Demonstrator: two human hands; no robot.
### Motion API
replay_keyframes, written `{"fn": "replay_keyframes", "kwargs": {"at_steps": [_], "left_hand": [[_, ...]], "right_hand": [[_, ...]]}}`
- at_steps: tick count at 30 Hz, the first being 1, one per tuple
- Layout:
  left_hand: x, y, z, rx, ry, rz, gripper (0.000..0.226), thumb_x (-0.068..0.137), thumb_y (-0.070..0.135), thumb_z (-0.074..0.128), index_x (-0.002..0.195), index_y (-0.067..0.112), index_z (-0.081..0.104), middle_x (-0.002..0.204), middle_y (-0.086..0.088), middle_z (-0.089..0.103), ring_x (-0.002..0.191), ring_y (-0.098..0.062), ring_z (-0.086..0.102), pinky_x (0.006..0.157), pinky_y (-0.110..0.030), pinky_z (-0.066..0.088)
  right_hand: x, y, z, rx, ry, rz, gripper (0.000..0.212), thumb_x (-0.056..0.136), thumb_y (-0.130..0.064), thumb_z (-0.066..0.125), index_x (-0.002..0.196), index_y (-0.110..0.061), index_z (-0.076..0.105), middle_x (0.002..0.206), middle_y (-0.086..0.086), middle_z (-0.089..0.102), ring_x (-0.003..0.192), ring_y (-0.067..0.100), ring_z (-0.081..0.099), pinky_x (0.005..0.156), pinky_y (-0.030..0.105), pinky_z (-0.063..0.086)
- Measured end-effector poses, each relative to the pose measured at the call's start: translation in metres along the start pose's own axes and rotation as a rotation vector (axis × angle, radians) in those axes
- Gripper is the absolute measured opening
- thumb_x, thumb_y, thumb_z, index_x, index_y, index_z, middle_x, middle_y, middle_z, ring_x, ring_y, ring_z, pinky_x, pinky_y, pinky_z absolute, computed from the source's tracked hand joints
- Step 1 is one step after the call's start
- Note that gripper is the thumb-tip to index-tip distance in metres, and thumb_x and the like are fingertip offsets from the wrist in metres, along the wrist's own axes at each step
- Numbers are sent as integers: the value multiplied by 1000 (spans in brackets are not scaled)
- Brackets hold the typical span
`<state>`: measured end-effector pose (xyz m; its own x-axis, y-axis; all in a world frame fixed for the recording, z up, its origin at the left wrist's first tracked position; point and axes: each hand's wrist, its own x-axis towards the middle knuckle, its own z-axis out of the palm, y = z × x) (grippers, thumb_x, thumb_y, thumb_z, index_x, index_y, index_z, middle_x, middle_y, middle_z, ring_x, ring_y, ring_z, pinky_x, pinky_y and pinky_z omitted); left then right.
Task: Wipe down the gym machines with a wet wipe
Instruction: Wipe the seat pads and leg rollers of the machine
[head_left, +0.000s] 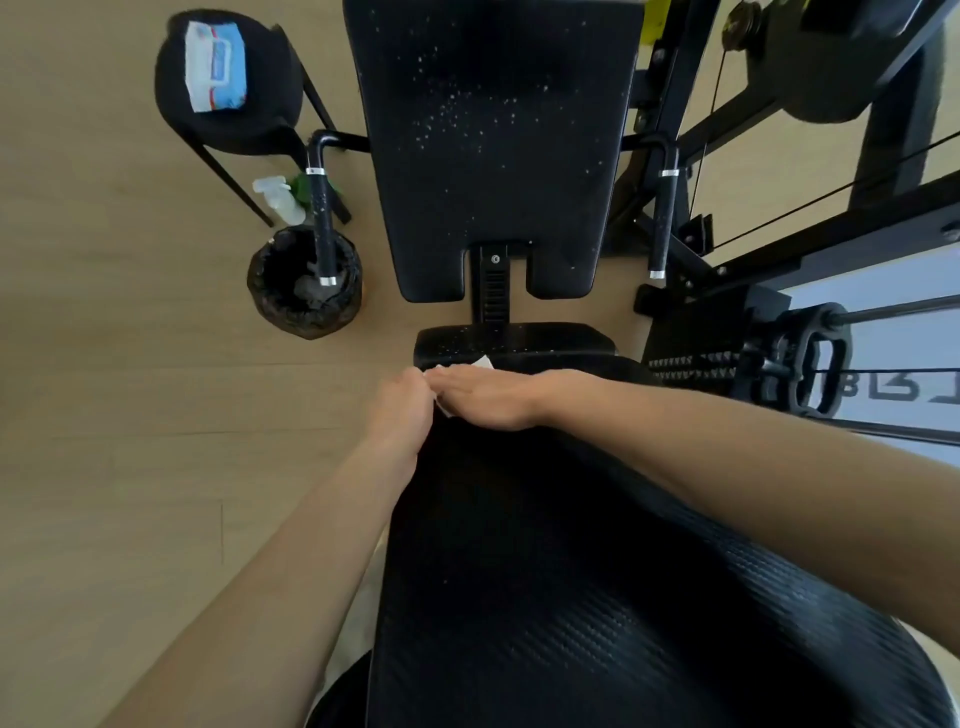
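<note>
Head view: wiping is under way and far from finished. The back pad (493, 145) at upper centre is flecked all over with white specks, as are both handles; the near pad (571, 545) at lower centre looks clean by comparison. The wet wipe (484, 362) lies at frame centre on that pad's far end. The right hand (485, 397) presses it down, fingers straight and together. The left hand (400, 410) meets it at the wipe's edge; its fingers curl, apparently pinching the wipe. A wipes pack (214, 65) sits on a stool at upper left.
</note>
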<state>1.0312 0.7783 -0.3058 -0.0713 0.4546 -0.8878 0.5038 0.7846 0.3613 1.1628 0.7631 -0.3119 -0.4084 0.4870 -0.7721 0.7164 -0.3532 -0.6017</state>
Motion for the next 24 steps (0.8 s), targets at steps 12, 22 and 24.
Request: {"fn": "replay_keyframes", "kwargs": {"at_steps": [12,22,24], "left_hand": [[-3,-4,4,-14,20,-9,24,102,27,34,85,20,49,95,-6,58,85,-19,54,80,-38,45],[-10,1,4,29,-7,-67,42,99,36,36,133,18,52,119,-7,62,108,-26,59,102,-50,48],[-12,4,3,9,-4,-59,43,97,37,36,131,17,53,117,-7,62,106,-27,60,100,-51,49]], "right_hand": [[-10,92,-39,-119,73,376,43,111,-30,28,136,-9,55,142,14,53,129,30,50,100,34,35],[-50,127,-34,-115,168,584,44,108,-35,30,140,-11,49,142,16,49,130,32,46,113,49,36],[-61,117,-29,-122,159,602,48,109,-33,29,145,-6,44,149,19,41,139,35,39,117,47,32]]}}
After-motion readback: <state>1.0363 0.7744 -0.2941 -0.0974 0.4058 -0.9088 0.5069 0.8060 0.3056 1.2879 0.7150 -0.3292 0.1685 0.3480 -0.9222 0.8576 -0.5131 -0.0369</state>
